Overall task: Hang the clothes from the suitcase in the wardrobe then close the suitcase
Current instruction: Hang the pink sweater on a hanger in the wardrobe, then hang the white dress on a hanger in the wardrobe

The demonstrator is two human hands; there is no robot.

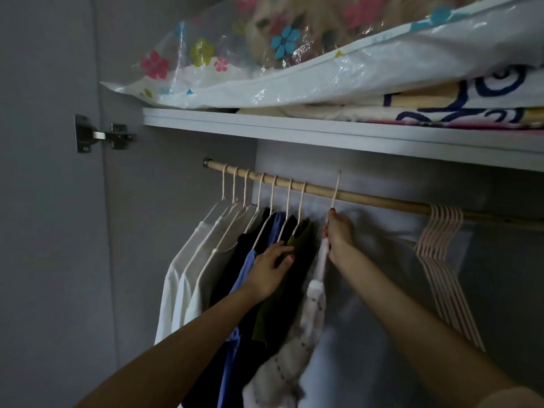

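The right hand [338, 231] grips the neck of a pale pink hanger [335, 192], fingers curled round it just below the hook. The hook sits at the wooden rail [368, 198]; whether it bears on the rail cannot be told. A white patterned garment [312, 313] hangs from this hanger, soft and fuzzy in texture, marked with rows of small dark dashes; it trails down and left towards the lower edge of view.

The left hand [272, 272] rests flat against the hung clothes, fingers straight and spread, touching the olive green garment [282, 304] and the blue garment [244, 275] beside it. It holds nothing.

The rail is a round, light wooden rod, fixed at its left end in a metal socket [207, 162]. Seven thin pink hangers hang on it left of the right hand. They carry, from the left, three white or cream tops [188, 275], then dark garments [232, 260], the blue one and the olive one. The fabrics look smooth and matte.

At the right, a tight bunch of bare pink hangers [444, 245] hangs from the rail, well apart from the right hand.

Above the rail, a flat grey shelf [294, 129] holds folded cream textiles with dark blue lettering [471, 107]. On these lies a glossy, crinkled clear plastic storage bag [265, 54] printed with coloured flowers; pale bulky contents show through it.

A metal hinge [100, 136] joins the door to the wardrobe wall at left.
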